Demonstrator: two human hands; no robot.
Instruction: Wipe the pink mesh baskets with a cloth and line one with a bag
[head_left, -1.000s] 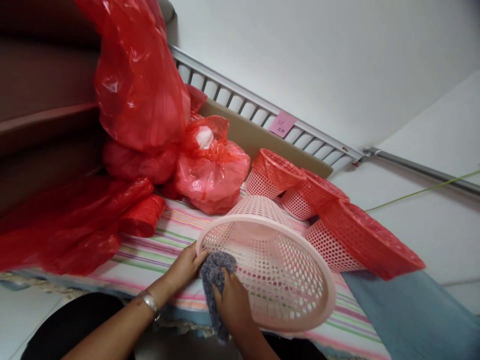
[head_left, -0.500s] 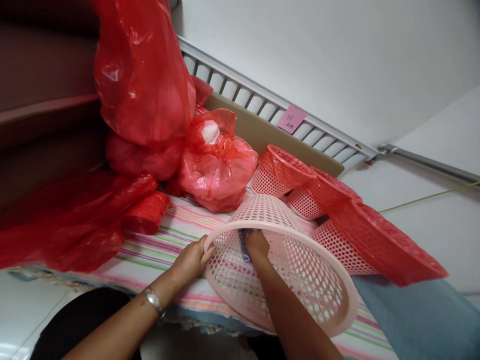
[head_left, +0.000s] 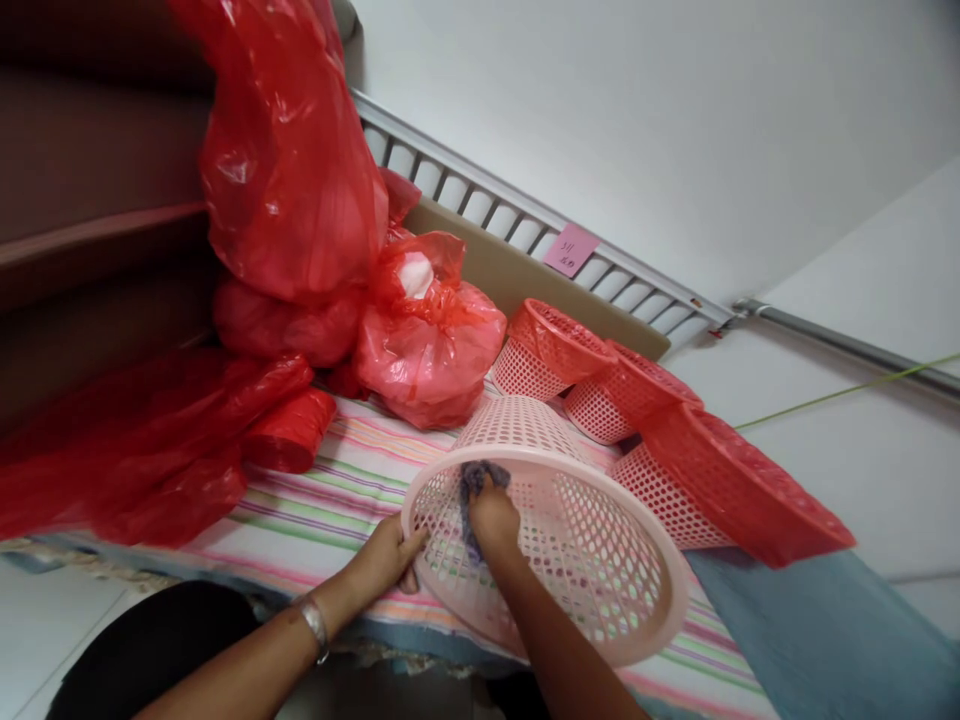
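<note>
A pale pink perforated plastic basket (head_left: 600, 480) lies tilted on its side, its wide mouth facing me. My left hand (head_left: 388, 555) grips the near left part of its rim, thumb over the edge. Inside the basket, my right hand (head_left: 495, 515) is closed round a dark purple-grey cloth (head_left: 475, 490) held close to the inner left wall. Part of the cloth hangs below the fingers.
Several baskets lined with red bags (head_left: 671, 450) stand on the right. Tied red bags (head_left: 431, 345) are piled behind, and a red bag roll (head_left: 292, 430) lies left on the striped cloth (head_left: 352, 455). A bed rail (head_left: 487, 200) runs along the wall.
My right hand has drawn the cloth nearer and slightly left inside the basket, so more of the cloth shows. My left hand stays at the rim. The whole view has shifted slightly.
</note>
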